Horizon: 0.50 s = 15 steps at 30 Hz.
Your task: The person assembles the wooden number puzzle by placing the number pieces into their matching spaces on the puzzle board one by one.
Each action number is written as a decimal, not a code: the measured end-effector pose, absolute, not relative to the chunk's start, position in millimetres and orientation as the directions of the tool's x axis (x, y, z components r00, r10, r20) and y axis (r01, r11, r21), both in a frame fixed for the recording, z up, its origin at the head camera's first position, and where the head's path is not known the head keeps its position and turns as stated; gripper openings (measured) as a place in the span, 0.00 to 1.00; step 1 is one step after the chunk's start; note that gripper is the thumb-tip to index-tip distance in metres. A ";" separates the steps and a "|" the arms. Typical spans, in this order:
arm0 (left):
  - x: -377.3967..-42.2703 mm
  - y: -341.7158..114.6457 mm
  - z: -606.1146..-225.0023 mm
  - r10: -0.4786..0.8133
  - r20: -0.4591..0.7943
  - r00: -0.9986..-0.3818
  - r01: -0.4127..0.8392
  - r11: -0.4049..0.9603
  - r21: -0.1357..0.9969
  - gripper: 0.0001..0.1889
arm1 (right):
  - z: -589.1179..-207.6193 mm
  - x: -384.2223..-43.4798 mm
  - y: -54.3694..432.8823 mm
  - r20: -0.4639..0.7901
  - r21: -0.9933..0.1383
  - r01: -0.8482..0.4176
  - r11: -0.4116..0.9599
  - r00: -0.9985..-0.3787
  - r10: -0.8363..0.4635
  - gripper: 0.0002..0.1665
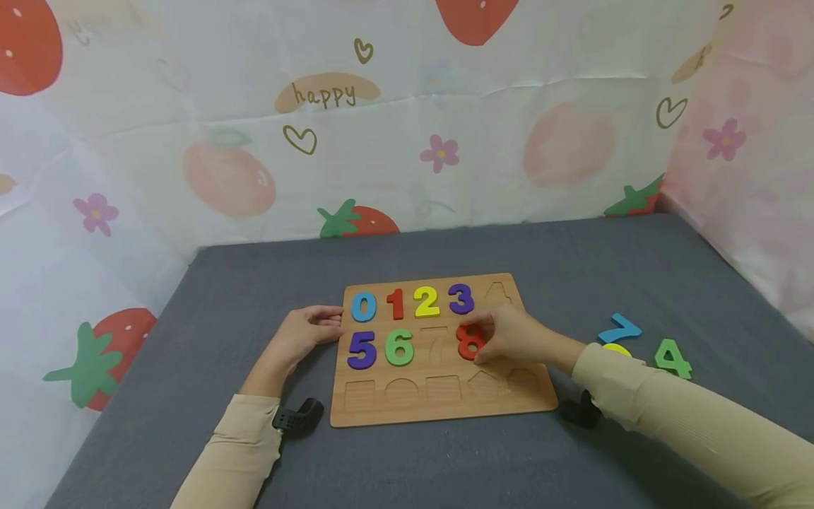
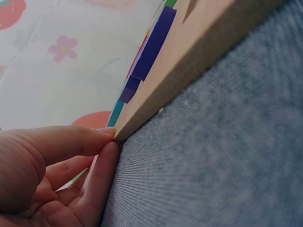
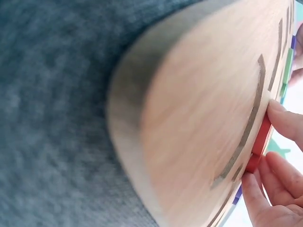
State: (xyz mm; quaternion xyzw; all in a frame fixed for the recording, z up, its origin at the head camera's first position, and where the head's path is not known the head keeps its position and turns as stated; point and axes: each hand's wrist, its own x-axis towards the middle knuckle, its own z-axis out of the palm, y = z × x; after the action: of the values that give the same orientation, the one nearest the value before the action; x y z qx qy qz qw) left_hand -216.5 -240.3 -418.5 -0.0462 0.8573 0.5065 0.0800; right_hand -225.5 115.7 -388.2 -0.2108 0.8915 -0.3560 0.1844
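A wooden number puzzle board (image 1: 545, 400) lies on the grey cloth. My right hand (image 1: 514, 334) pinches a red number 8 (image 1: 469, 343) between thumb and fingers in the middle row; in the right wrist view the piece (image 3: 260, 142) is close against the board's face. At the board's left edge, my left hand (image 1: 304, 338) grips the rim with thumb and finger. Blue 0 (image 1: 364, 307), red 1 (image 1: 395, 304), yellow 2 (image 1: 427, 302) and purple 3 (image 1: 461, 299) fill the top row. Purple 5 (image 1: 362, 351) and green 6 (image 1: 399, 348) sit below, beside a bare 7-shaped recess.
Right of the board lie a blue 7 (image 1: 620, 329), a green 4 (image 1: 673, 359) and a yellow piece (image 1: 617, 348) partly hidden by my right sleeve (image 1: 687, 417). Several shaped recesses run along the board's near row. A strawberry-patterned curtain (image 1: 394, 170) rises behind the table.
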 end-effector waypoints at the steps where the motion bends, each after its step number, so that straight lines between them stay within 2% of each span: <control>1: -216.6 -240.4 -418.5 0.003 -0.183 -0.983 -0.159 0.483 0.861 0.25 | -388.4 -225.6 115.3 -0.180 -0.710 -0.243 0.661 -0.844 -0.505 0.38; 7: -216.5 -241.2 -418.8 0.001 -0.186 -0.983 -0.163 0.479 0.862 0.25 | -388.8 -225.4 115.0 -0.174 -0.710 -0.251 0.658 -0.843 -0.509 0.40; 10: -216.2 -241.0 -418.9 -0.003 -0.191 -0.982 -0.170 0.475 0.864 0.24 | -386.1 -221.8 119.1 -0.176 -0.707 -0.214 0.674 -0.870 -0.461 0.41; 15: -216.3 -240.1 -417.8 -0.002 -0.188 -0.982 -0.166 0.476 0.864 0.24 | -375.5 -210.5 138.4 -0.149 -0.770 -0.133 0.625 -0.914 -0.378 0.38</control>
State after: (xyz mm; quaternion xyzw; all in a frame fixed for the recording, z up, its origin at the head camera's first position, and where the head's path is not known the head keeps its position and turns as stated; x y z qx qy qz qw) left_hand -216.3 -240.1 -417.8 -0.0490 0.8552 0.5096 0.0807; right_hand -210.5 138.4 -375.5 -0.1436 0.8888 -0.4087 0.1497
